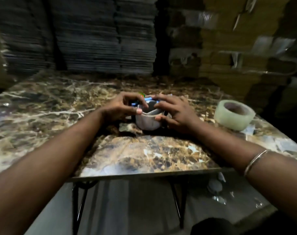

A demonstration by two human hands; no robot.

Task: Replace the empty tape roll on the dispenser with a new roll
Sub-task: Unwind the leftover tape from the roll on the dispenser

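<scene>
An empty grey cardboard tape core (pixel 148 120), squashed out of round, sits at the middle of the marble-patterned table (pixel 144 155). My left hand (pixel 122 107) pinches its left rim. My right hand (pixel 173 112) grips its right side. Behind the core, mostly hidden by my fingers, blue and black parts of the tape dispenser (pixel 148 99) show. A new roll of clear tape (pixel 234 114) lies flat on the table to the right, apart from both hands.
Stacks of flattened cardboard (pixel 86 36) rise behind the table, and taped brown boxes (pixel 237 48) stand at the back right. The table's front edge and black metal legs (pixel 80 204) are near me. Small scraps lie on the floor at lower right (pixel 217 189).
</scene>
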